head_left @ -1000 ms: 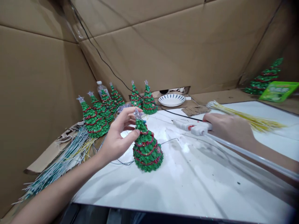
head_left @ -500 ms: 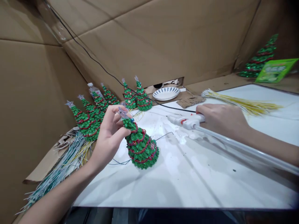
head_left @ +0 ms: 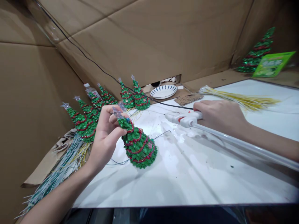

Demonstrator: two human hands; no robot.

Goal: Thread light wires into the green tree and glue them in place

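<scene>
My left hand (head_left: 107,130) is closed around the upper part of a small green Christmas tree (head_left: 140,147), which tilts with its star top toward the upper left. Red garland winds around the tree, and a small blue bead shows near the star. My right hand (head_left: 221,116) grips a white hot glue gun (head_left: 183,119) by its handle, nozzle pointing left. A long clear glue stick (head_left: 233,141) runs out of the gun's back toward the right edge. The nozzle is apart from the tree. A thin dark wire (head_left: 162,134) lies on the white board (head_left: 187,183) behind the tree.
Several finished-looking trees (head_left: 85,124) stand at the left and back, near a bottle (head_left: 92,90). White-green wire strips (head_left: 53,174) lie left, yellow ones (head_left: 243,98) right. A plate (head_left: 163,91), cardboard (head_left: 188,99), a black cord (head_left: 100,67) and a green packet (head_left: 273,63) are behind.
The whole view has shifted slightly, so things sit a little further left and up. Both hands keep their holds on the Christmas tree and the glue gun.
</scene>
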